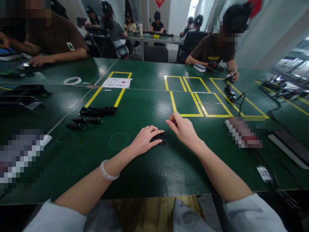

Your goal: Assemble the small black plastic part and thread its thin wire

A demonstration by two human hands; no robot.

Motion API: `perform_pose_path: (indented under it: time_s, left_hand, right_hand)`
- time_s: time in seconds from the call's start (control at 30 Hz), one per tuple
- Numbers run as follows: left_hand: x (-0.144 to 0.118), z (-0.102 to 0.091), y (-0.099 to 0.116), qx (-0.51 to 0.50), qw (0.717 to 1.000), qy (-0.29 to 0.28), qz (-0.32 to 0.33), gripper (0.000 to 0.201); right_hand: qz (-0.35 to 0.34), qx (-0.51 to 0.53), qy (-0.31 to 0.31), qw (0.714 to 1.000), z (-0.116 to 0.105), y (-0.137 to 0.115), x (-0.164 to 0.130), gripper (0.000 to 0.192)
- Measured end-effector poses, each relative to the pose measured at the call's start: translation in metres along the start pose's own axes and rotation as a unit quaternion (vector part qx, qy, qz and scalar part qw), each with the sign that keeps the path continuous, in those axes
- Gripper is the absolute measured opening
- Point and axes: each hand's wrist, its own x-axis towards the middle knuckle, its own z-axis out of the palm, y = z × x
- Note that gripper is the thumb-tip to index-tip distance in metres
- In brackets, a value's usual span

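Observation:
My left hand (146, 138) presses a small flat black rectangular part (162, 138) against the green table, thumb and fingers closed over its left side. Fingers hide much of the part, so its exact kind is unclear. Just right of it, my right hand (184, 129) is closed in a pinch around a thin dark tool (168, 130) that looks like a small screwdriver. The tool slants down towards the part's right edge; whether its tip touches cannot be made out. Several similar small black parts (83, 120) lie left of my left hand, beside a black strap-like bundle (98, 111).
Yellow tape outlines (188, 115) mark the green table (145, 174). A white paper sheet (117, 82) and a roll of white tape (72, 81) lie farther back. Phone-like devices (242, 132) and cables (272, 87) sit to the right. Co-workers sit across the table.

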Motion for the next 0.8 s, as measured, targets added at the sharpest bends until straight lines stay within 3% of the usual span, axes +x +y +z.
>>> perform_pose_path:
  time_s: [0.23,0.57,0.8]
  left_hand:
    - [0.000,-0.001,0.001,0.005,1.000,0.002,0.001,0.038]
    - [0.001,0.000,-0.001,-0.003,1.000,0.002,-0.002,0.037]
    - [0.002,0.001,-0.002,-0.009,1.000,0.002,0.000,0.038]
  right_hand:
    - [0.028,-0.008,0.083,0.996,0.016,0.000,-0.005,0.024]
    - [0.003,-0.097,0.119,0.988,0.009,0.005,-0.006,0.035]
    - [-0.001,-0.076,0.113,0.991,0.013,0.004,-0.007,0.021]
